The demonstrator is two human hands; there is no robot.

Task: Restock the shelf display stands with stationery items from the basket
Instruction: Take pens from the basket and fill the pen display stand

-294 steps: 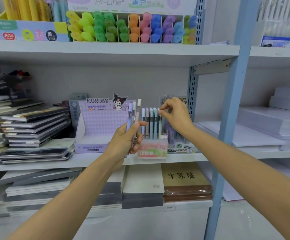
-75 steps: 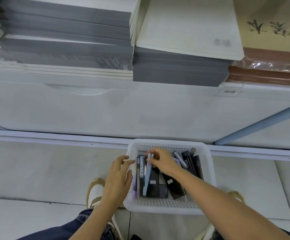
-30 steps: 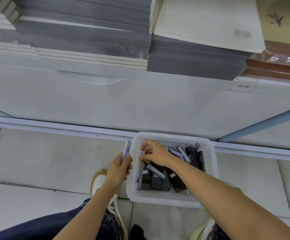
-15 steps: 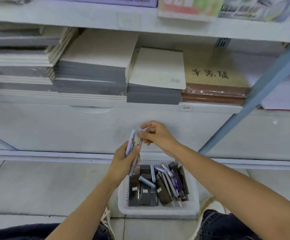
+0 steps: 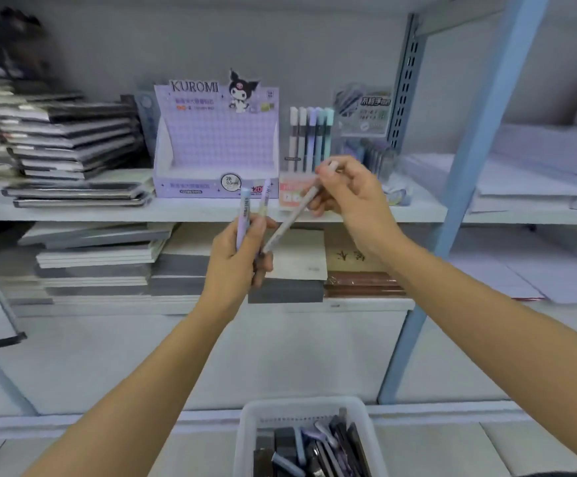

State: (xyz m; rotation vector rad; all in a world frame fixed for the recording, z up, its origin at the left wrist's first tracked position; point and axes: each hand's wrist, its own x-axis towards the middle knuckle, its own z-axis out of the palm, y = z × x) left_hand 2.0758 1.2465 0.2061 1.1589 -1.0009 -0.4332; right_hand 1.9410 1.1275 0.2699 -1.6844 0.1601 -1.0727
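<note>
- Shelf (image 5: 211, 212) at mid height carries the stands; stacked notebooks (image 5: 70, 139) at far left, paper stacks at right.
- Kuromi box (image 5: 216, 139), purple, left of centre on the shelf: looks empty from here, so it is probably the biggest gap left to fill.
- Basket (image 5: 245, 438) on the floor, near edge of view: plenty of stock inside, dark packs and several pens, too jumbled and blurred to count. Judgement: task is well short of done.
- Pen stand (image 5: 309, 139) just right of the Kuromi box: five pens upright in a row that I can count, white to teal. Room for more is likely but not clear.
- Clear stand (image 5: 366, 132) further right holds darker items, blurred, no count.
- Left hand (image 5: 237, 259) closed around two pens (image 5: 245, 215), tips up, in front of the shelf edge.
- Right hand (image 5: 349, 197) pinching the top end of a third pen (image 5: 290, 222); its lower end is at the left hand, so it appears to be getting drawn from the bunch.
- Count in hand: three pens, none placed yet in this grab.
</note>
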